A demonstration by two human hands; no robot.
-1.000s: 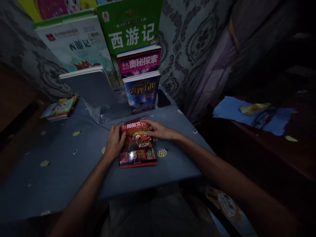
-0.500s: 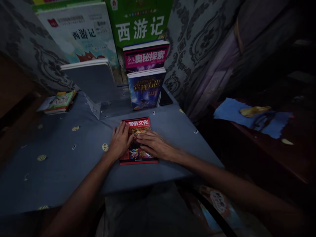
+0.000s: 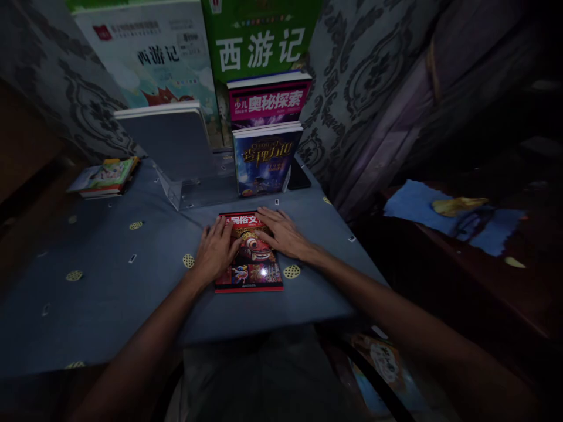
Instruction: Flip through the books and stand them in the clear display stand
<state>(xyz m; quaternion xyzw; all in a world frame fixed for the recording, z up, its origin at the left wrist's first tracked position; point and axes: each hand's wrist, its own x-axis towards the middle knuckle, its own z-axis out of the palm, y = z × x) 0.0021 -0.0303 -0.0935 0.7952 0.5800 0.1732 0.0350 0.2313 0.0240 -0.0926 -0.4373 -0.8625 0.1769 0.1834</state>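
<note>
A closed book (image 3: 250, 274) with a red and black cover, a colourful mask picture and white Chinese characters lies flat near the table's front edge. My left hand (image 3: 216, 249) rests on its left side, fingers stretched forward and thumb out over the cover. Across the upper right corner lies my right hand (image 3: 284, 233), flat with its fingers spread, hiding part of the title. Behind the book stands a blue book (image 3: 264, 164) in a clear holder, in front of a magenta-titled book (image 3: 269, 102).
A grey panel (image 3: 165, 140) on a clear stand is at the back left. Large green (image 3: 264, 50) and pale (image 3: 153, 53) books lean against the wall. Small books (image 3: 105, 177) are stacked at the left. A blue cloth (image 3: 453, 217) lies off to the right.
My right hand has moved from the middle of the cover up to its upper right corner, uncovering the mask picture. My left hand stays in place. The view has shifted slightly.
</note>
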